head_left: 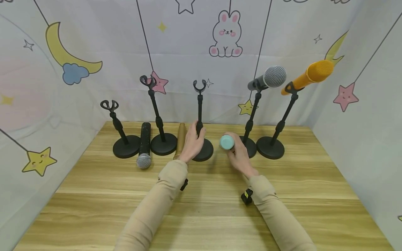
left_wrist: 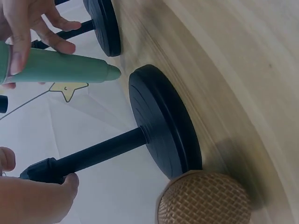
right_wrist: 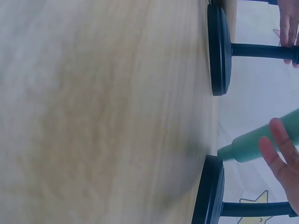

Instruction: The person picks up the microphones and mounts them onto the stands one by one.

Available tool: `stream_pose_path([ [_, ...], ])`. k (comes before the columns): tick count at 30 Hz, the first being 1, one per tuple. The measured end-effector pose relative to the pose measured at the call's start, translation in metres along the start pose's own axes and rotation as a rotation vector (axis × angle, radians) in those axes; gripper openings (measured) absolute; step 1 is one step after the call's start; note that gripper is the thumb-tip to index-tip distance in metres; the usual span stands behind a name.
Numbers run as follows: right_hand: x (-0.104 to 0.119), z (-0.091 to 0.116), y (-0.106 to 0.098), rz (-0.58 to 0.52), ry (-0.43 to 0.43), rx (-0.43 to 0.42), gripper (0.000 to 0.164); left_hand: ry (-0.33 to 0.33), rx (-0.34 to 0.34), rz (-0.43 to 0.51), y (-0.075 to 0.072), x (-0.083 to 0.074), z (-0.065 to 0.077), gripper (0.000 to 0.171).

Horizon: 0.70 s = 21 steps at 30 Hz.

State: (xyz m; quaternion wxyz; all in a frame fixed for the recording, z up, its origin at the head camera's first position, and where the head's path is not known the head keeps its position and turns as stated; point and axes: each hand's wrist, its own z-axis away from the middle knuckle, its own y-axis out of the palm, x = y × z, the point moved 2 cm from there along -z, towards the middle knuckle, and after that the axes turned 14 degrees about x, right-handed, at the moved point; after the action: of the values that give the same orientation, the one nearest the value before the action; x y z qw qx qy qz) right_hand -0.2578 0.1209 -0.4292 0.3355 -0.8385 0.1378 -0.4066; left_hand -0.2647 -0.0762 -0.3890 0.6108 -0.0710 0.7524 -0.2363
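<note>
My left hand (head_left: 192,142) grips the pole of the middle black microphone stand (head_left: 205,152), whose top clip holds nothing. In my right hand (head_left: 240,155) is a teal microphone (head_left: 226,142), raised off the table with its round head towards the head camera. The left wrist view shows the tapered tail of this teal microphone (left_wrist: 70,67) pointing down beside the middle stand's round base (left_wrist: 163,121). A gold microphone (head_left: 181,136) lies just left of my left hand, its mesh head (left_wrist: 205,200) close to that base.
To the right, one stand (head_left: 249,148) carries a grey-headed microphone (head_left: 274,76) and another (head_left: 270,148) an orange microphone (head_left: 317,72). Two stands with bare clips (head_left: 127,147) (head_left: 164,144) are at left, a black microphone (head_left: 144,143) lying between them. A patterned cloth (head_left: 188,42) hangs behind the wooden table (head_left: 213,223).
</note>
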Motion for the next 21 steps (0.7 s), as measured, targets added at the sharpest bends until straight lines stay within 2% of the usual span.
stream_pose_path([
  [5,0.004,-0.002,-0.005,0.023,0.006,-0.106,0.044,0.017,0.006,-0.013,0.002,-0.002,0.002,0.053],
  [10,0.01,-0.004,-0.011,0.046,-0.039,-0.184,0.044,0.052,-0.014,-0.032,0.005,-0.001,0.003,0.046],
  [15,0.018,-0.007,-0.016,0.082,-0.083,-0.26,0.045,0.11,-0.031,-0.104,0.007,0.001,0.004,0.032],
  [21,0.026,-0.012,-0.021,0.084,-0.161,-0.33,0.044,0.169,-0.021,-0.187,0.009,-0.001,0.006,0.032],
])
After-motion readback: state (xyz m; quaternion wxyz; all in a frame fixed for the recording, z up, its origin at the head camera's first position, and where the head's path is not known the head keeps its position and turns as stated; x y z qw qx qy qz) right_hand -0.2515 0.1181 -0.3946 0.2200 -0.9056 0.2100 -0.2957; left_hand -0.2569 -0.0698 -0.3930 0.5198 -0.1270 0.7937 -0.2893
